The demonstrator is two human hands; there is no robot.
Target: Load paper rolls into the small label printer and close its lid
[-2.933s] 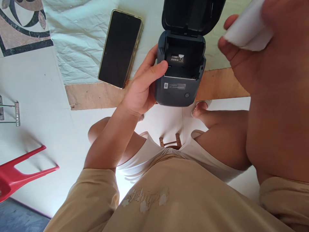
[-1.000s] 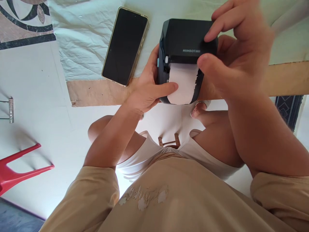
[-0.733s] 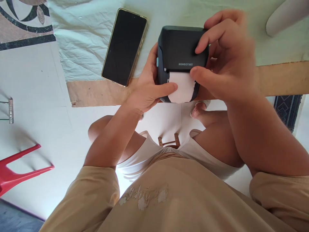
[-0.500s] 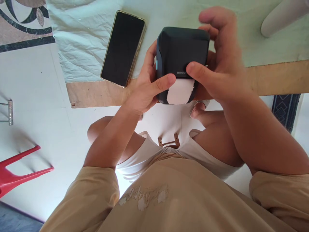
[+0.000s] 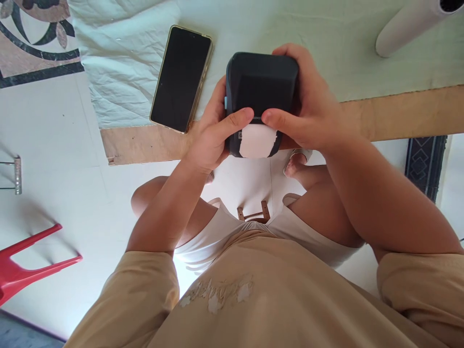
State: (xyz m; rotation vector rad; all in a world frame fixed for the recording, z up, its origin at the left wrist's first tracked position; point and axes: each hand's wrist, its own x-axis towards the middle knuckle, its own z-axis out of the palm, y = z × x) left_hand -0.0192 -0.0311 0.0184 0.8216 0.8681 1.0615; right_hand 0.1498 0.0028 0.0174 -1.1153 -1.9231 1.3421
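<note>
Between both hands I hold a black label printer (image 5: pixel 261 84) over the table's front edge. A white paper label (image 5: pixel 258 141) with a ragged right side covers its near face. My left hand (image 5: pixel 219 123) is closed round the left side, thumb on top by the seam. From the right, my right hand (image 5: pixel 308 104) wraps the printer, its thumb on the top beside the printed lettering and its fingers over the far right corner. The fingers beneath the printer are hidden. A smartphone (image 5: pixel 181 79) with a dark screen lies on the cloth, left of the printer.
A pale green cloth (image 5: pixel 119 63) covers the table, whose wooden edge (image 5: pixel 398 111) runs in front of me. At the far right lies a white cylinder (image 5: pixel 406 31). Red stool legs (image 5: pixel 32 270) show on the floor at left, and a dark patterned mat (image 5: pixel 425 166) at right.
My right hand's raised fingers have come down and closed round the printer. The printer has shifted slightly left in view, and both thumbs are now close together on its top.
</note>
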